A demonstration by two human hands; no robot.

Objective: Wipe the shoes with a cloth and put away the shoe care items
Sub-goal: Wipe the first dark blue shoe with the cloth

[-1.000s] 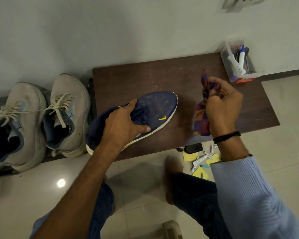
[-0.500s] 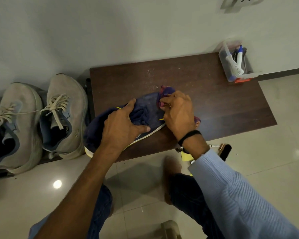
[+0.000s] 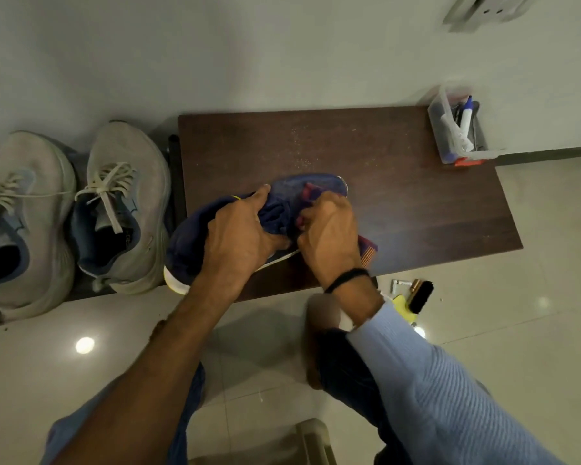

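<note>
2 hands on navy shoe [image 3: 292, 193] at table [image 3: 416, 209] front edge: left hand [image 3: 239, 239] grip clamps shoe, right hand [image 3: 329, 236] grip clamps cloth [image 3: 368, 251].

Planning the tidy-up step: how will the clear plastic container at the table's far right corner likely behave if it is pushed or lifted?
The clear container looks thin-walled and likely light, so a push should slide it. Tall pens lean above its rim, so it may tip or spill. It sits near the table corner, so a shove could drop it.
</note>
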